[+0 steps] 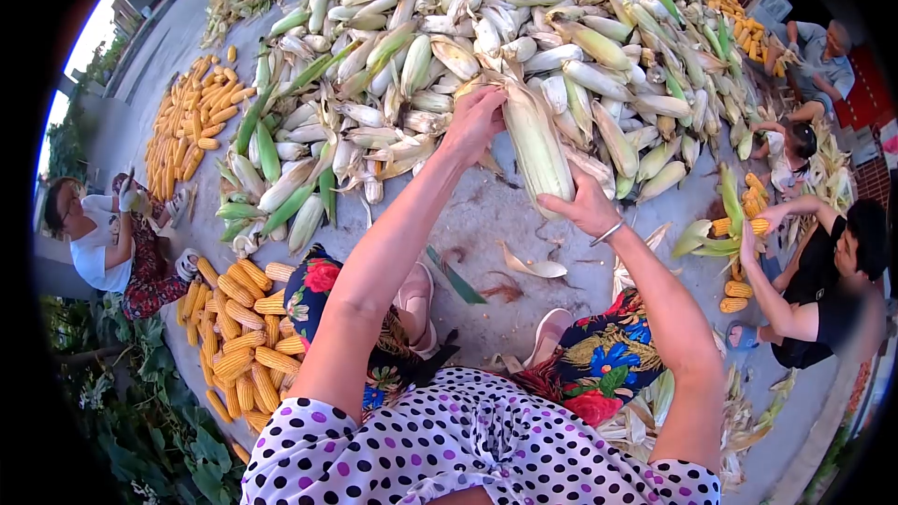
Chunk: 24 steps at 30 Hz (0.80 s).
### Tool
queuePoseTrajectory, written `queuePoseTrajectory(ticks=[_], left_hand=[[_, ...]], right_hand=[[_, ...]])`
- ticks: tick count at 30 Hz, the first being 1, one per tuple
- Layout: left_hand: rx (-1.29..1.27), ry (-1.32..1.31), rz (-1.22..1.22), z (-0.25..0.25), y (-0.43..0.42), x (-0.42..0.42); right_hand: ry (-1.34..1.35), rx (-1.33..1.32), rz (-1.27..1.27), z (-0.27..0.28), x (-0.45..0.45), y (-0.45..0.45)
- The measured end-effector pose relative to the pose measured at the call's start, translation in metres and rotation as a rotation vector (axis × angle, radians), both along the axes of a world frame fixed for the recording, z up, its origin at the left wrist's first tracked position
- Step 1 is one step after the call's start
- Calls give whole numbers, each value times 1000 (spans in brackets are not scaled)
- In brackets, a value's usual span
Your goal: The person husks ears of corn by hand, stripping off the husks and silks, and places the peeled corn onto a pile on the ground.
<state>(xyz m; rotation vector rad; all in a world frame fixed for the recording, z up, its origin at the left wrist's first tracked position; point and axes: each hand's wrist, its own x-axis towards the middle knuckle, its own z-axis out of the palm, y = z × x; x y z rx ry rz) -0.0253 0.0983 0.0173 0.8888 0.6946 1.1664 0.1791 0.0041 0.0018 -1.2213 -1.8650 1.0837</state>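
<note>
An ear of corn [535, 145], still in its pale green husk, is held between my two hands in front of a large heap of unhusked corn [449, 47]. At its upper, dry tip, my left hand [477, 119] is closed with the fingers pinching the husk. My right hand [587, 206] grips the lower, stem end, thumb across the front. The ear tilts, its tip leaning up and to the left. The husk covers the kernels along the visible side.
Husked yellow cobs [245, 337] lie beside my left leg, with another pile [192, 122] farther left. Loose husks [645, 416] lie by my right leg. A person [112, 234] sits at left. Several people sit at right, one [823, 271] holding a partly husked ear [739, 224].
</note>
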Motion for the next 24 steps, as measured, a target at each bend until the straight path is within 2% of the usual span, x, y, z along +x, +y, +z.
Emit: queuePoseTrajectory(ticks=[8, 14, 16, 18, 22, 24], left_hand=[[169, 180, 219, 39, -15, -1], [-14, 42, 317, 44, -16, -5], [-19, -131, 183, 45, -14, -5], [-32, -412, -79, 65, -32, -3], [87, -425, -23, 65, -34, -5], [52, -541, -22, 54, -39, 0]], right_hand=[[-53, 92, 50, 37, 3, -23], [-91, 148, 16, 54, -13, -36], [-85, 160, 11, 51, -18, -33], [-74, 171, -3, 49, -20, -33], [29, 297, -13, 37, -29, -26], [-52, 425, -33, 29, -21, -7]])
